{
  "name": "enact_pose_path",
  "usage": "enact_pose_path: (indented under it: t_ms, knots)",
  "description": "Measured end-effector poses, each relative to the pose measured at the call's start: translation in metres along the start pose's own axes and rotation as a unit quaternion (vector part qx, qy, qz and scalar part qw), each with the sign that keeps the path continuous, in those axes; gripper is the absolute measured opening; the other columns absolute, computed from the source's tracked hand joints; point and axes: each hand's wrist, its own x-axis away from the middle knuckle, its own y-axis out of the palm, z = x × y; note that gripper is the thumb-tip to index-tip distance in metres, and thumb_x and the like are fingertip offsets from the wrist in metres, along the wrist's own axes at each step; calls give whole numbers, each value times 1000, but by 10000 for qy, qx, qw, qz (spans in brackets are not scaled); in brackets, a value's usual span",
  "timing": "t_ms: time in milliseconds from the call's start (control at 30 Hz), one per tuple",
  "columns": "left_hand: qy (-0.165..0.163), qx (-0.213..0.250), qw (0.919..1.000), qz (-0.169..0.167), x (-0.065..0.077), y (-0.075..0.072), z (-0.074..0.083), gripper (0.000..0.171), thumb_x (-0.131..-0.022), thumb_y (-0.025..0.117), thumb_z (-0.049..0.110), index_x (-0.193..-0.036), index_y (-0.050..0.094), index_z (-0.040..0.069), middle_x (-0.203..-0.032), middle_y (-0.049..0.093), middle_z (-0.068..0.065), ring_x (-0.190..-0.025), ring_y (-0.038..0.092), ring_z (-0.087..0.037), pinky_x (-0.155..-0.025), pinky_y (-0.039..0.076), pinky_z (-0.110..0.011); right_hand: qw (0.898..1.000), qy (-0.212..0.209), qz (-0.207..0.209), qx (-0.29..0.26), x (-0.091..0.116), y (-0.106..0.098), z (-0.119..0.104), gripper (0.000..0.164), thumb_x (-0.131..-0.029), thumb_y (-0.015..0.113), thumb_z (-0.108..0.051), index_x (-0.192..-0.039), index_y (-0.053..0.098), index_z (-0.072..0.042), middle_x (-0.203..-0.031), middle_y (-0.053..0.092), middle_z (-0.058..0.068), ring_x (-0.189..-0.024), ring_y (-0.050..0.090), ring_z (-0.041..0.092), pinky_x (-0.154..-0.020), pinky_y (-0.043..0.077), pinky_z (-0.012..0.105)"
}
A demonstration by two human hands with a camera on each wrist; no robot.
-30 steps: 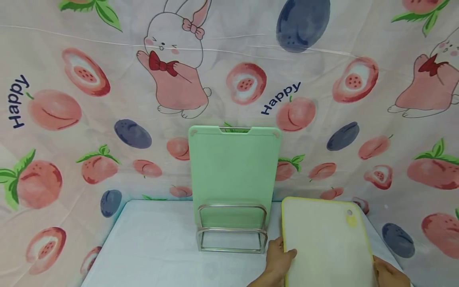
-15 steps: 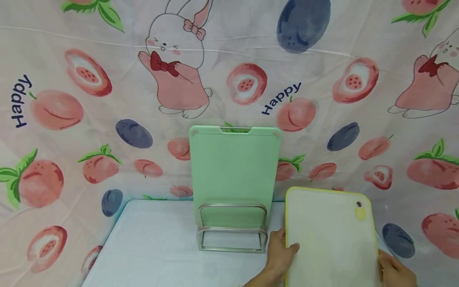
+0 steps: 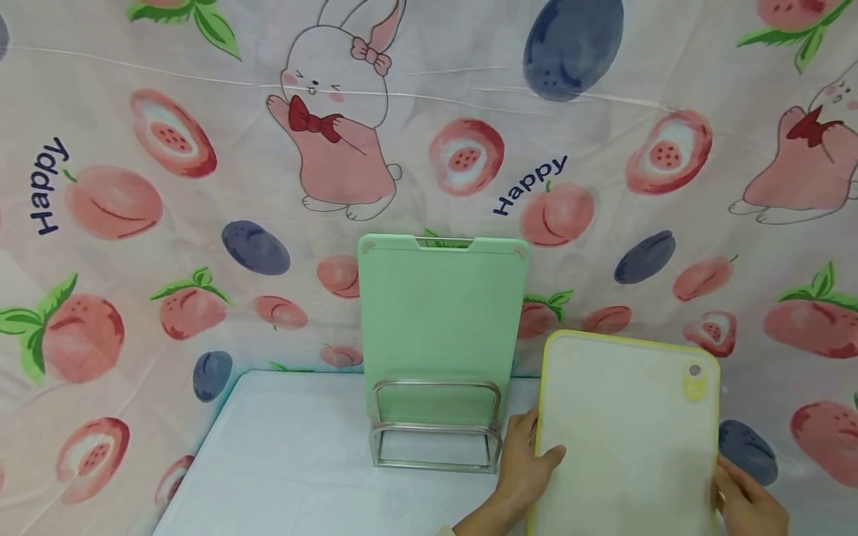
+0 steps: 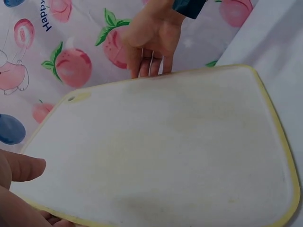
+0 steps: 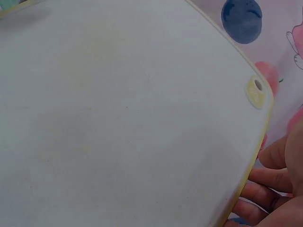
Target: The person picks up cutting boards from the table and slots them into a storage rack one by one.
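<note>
Fabric (image 3: 456,104) printed with rabbits, peaches and blue fruit hangs behind the white table (image 3: 288,432), whose bare left part lies toward 7 o'clock in the head view. Toward 6 o'clock, a metal rack (image 3: 436,429) stands on it, and in the rack a green cutting board (image 3: 442,320) stands nearly upright, slotted edge at 12; both sit much as they did a second ago.

Just off the rack, between its 3 and 4 o'clock, the left hand (image 3: 526,461) pinches the left edge of a white cutting board (image 3: 630,432), its grip narrow, thumb on the front face. This yellow-rimmed board, at the view's 4 o'clock, has shifted toward 1 o'clock since the earlier frame, both hands going with it. Its long axis runs close to 12 and 6, leaning slightly; the holed end points to 12, with the hole (image 3: 695,369) in its 1 o'clock corner. I cannot tell whether its lower end touches the table.

Farther out toward 4 o'clock, the right hand (image 3: 751,499) has extended fingers set against the board's right edge; where its thumb lies I cannot tell.
</note>
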Motion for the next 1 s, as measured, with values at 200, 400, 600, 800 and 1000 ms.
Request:
enact_pose_path:
  t_ms: [200,400,600,800,1000]
  knots:
    - [249,-409,9983,-342,-2,-5,6,62,-80,72,2,-136,47,-3,-115,47,1,-114,49,-18,-100,40,-32,9941,159,-35,-1070,2,1,-7,38,-96,57,-12,-75,68,-43,-67,60,-31,-66,55,-16,-54,45,6]
    - [514,-764,9931,-732,-4,-11,11,70,-81,74,9,-142,40,-3,-118,46,0,-114,47,-16,-97,41,-30,9922,29,91,-1241,5,2,-11,34,-97,55,-11,-91,66,-42,-67,59,-31,-65,54,-17,-52,45,6]
    - [583,-187,9932,-987,-10,-17,9,69,-86,71,7,-144,36,-2,-122,42,0,-121,41,-17,-106,35,-35,9749,-205,126,-2213,11,3,-16,24,-95,57,-10,-107,68,-27,-75,64,-21,-70,61,-9,-53,48,10]
    - [713,307,9911,-1086,-10,-23,7,66,-89,67,5,-145,33,-4,-128,39,-3,-130,34,-21,-109,26,-40,9663,-392,147,-2539,16,6,-19,30,-93,58,-8,-121,62,-17,-80,66,-19,-73,63,-7,-56,49,10]
    - [1164,541,9861,-1060,-10,-23,2,60,-89,65,2,-142,38,-5,-128,42,-8,-128,37,-23,-107,30,-37,9724,-628,289,-2230,18,6,-16,50,-93,57,-26,-138,46,-8,-124,59,-3,-105,58,-1,-61,47,8]
